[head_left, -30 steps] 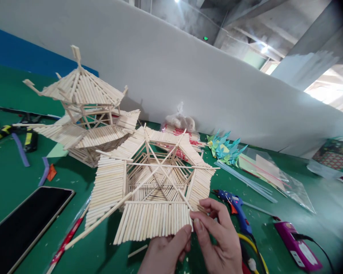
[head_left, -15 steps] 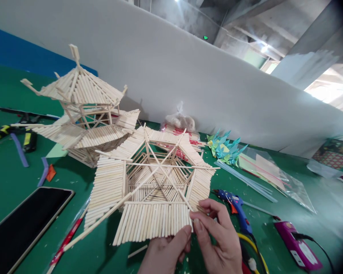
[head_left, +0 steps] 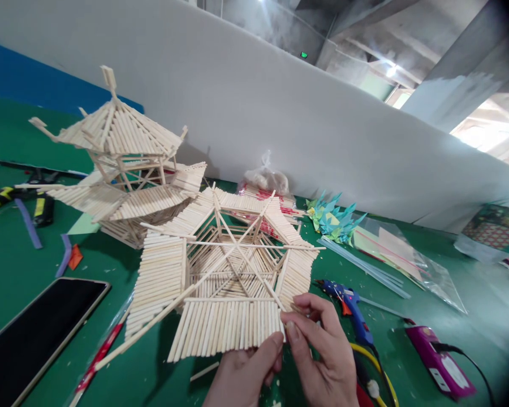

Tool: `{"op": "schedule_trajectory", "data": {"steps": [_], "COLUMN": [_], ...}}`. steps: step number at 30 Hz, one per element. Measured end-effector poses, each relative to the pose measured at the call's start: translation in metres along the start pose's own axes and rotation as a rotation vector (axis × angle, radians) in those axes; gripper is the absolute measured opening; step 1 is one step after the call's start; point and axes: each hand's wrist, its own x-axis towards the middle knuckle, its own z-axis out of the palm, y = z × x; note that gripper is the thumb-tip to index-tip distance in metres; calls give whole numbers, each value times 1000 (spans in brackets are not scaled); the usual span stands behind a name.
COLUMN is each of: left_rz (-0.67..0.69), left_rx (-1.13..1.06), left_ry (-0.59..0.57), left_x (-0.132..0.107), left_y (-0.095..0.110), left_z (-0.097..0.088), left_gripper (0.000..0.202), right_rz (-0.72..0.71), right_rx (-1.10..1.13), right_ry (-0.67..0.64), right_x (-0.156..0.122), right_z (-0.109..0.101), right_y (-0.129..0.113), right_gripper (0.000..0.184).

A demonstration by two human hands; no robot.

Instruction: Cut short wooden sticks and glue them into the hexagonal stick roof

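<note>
Nearest the camera, the left hand [head_left: 241, 376] came up from below with thumb and fingers closed on the near right corner of the hexagonal stick roof [head_left: 182, 271], gripping the edge of its front panel. Touching it, the right hand [head_left: 318, 356] was narrowed to a pinch, thumb and forefinger closed on what looked like a short stick [head_left: 296, 309] laid against that same corner; how much of the stick sat under the fingers could not be told. The roof lay flat on the green table [head_left: 21, 265], directly in front of the person, with its spokes crossing at the open middle. The step in hand looked like seating that small piece at the joint between two panels. Going on from here would call for a light, steady pinch and a firm hold on the panel so the thin rows did not shift. A loose stick [head_left: 203, 371] lay just under the panel's edge. To the left lay a dark phone [head_left: 34, 333], and to the right a blue glue gun [head_left: 350, 308] and a purple device [head_left: 439, 362] with a cable. Farther back stood a finished stick pagoda [head_left: 119, 164], touching or just behind the roof, then folded paper shapes [head_left: 333, 217] and a plastic bag [head_left: 267, 180] by the white wall [head_left: 280, 113].
</note>
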Motion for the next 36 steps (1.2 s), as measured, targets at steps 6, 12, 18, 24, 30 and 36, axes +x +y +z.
{"op": "schedule_trajectory", "data": {"steps": [6, 12, 18, 24, 30, 36], "left_rz": [-13, -19, -4, 5, 3, 22], "left_rx": [-63, -170, -276, -356, -353, -306], "left_ry": [-42, -39, -71, -58, -56, -47], "left_x": [-6, -9, -12, -17, -17, -16], "left_y": [8, 12, 12, 15, 13, 11], "left_z": [2, 6, 7, 8, 12, 17], "left_gripper": [26, 19, 19, 9, 16, 17], "right_rz": [45, 144, 175, 198, 245, 221], "right_rx": [34, 112, 147, 201, 218, 212], "right_ry": [9, 48, 36, 84, 155, 163], "right_x": [-1, 1, 0, -3, -10, -11], "right_z": [2, 3, -1, -7, -16, -19], "right_y": [-2, -9, -12, -11, -5, -5], "right_gripper": [22, 18, 19, 20, 18, 19]}}
